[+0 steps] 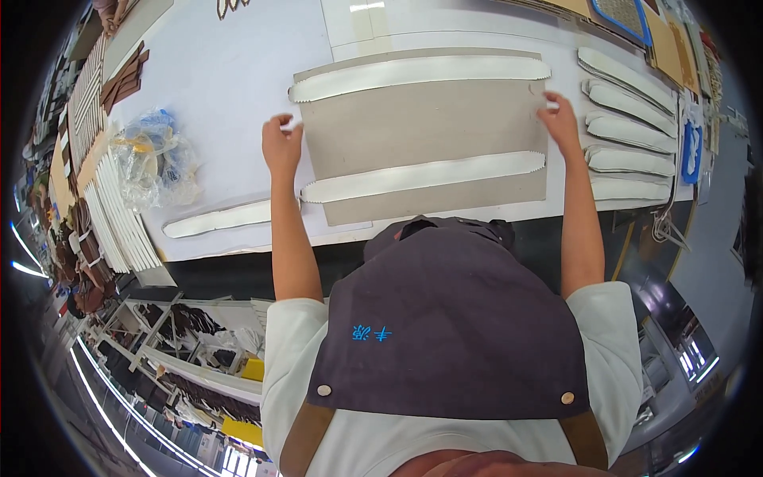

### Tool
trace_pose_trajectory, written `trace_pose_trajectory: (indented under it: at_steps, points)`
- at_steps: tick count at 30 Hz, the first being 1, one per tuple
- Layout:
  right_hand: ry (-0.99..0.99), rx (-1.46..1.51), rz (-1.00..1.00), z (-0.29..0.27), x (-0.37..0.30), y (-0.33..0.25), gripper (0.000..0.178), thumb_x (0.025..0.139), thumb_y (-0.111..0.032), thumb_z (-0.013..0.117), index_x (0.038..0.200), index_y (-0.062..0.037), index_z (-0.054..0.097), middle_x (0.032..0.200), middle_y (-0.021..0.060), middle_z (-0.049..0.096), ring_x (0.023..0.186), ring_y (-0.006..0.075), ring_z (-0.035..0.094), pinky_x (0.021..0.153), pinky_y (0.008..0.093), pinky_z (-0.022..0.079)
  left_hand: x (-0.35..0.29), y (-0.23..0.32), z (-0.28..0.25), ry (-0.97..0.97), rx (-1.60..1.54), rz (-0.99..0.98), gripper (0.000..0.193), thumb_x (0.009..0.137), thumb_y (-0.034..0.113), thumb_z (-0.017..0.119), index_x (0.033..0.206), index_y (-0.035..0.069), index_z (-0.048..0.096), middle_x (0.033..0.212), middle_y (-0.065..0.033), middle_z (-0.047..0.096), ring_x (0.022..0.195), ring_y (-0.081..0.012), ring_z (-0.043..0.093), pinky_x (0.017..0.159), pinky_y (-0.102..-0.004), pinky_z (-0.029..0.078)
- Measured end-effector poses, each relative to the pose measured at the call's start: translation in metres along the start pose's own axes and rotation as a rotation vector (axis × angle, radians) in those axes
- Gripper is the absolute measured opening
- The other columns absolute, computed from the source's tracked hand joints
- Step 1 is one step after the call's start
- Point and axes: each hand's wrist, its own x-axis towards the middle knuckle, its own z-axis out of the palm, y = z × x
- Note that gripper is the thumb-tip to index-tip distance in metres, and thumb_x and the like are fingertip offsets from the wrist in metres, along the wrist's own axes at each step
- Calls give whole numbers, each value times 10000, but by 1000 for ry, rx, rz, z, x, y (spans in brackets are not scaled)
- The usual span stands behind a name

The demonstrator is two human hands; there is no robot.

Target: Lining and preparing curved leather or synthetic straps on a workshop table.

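Observation:
A grey-beige flat sheet (pixel 421 123) lies on the white worktable in front of me. Across its far edge runs a long white strip (pixel 421 77) with jagged ends. A second white strip (pixel 421 176) crosses the sheet nearer to me. My left hand (pixel 282 145) hovers just below the far strip's left end, its fingers bent and apart, holding nothing visible. By that strip's right end is my right hand (pixel 559 121), thumb and fingers parted, with nothing seen between them. Another white strip (pixel 222 219) lies on the table, partly behind my left forearm.
Several stacks of white strips (pixel 632 127) lie at the right, beside a blue tray (pixel 692 151). To the left are a crumpled clear plastic bag (pixel 159 163), brown strips (pixel 125 77) and long white bars (pixel 119 215). The table's near edge (pixel 350 232) runs before my apron.

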Motion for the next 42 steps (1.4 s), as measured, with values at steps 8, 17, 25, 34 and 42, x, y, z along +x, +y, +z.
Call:
trace_pose_trajectory:
  at_steps: [8, 17, 25, 34, 42]
  points:
    - [-142, -300, -137, 14, -88, -10, 414, 599, -93, 700, 992, -109, 571, 904, 77, 516, 936, 260, 469, 823, 352, 404, -113, -22, -14, -127, 240, 147, 331, 682, 87, 670, 992, 63, 559, 942, -90, 548, 899, -252, 531, 740, -355, 446]
    - [-320, 223, 90, -3, -29, 32, 194, 719, -142, 691, 858, -70, 575, 822, 30, 564, 760, 139, 536, 695, 262, 422, -63, -33, -17, -238, -166, 9, 183, 765, 173, 651, 872, 28, 617, 799, -53, 591, 724, -159, 530, 689, -267, 429]
    - [-74, 458, 358, -10, 39, -18, 386, 736, -187, 705, 1073, -99, 541, 897, 8, 570, 834, 107, 542, 721, 270, 410, 11, -10, 5, -116, -419, -185, 227, 766, 217, 663, 900, 35, 636, 833, 4, 595, 731, -93, 485, 675, -234, 410]
    - [0, 418, 468, 13, 49, 13, 318, 743, -182, 699, 1001, -59, 558, 789, 0, 557, 670, 83, 528, 585, 216, 445, 23, -14, 22, -23, -180, -116, 295, 729, 193, 681, 964, 34, 598, 816, -29, 584, 735, -112, 521, 675, -246, 442]
    - [80, 529, 508, 17, 49, 12, 261, 750, -177, 699, 945, -63, 568, 718, -22, 553, 593, 61, 502, 534, 187, 412, 25, -12, 28, 86, -256, -216, 273, 711, 215, 694, 893, 52, 571, 782, -29, 588, 701, -137, 547, 668, -267, 453]
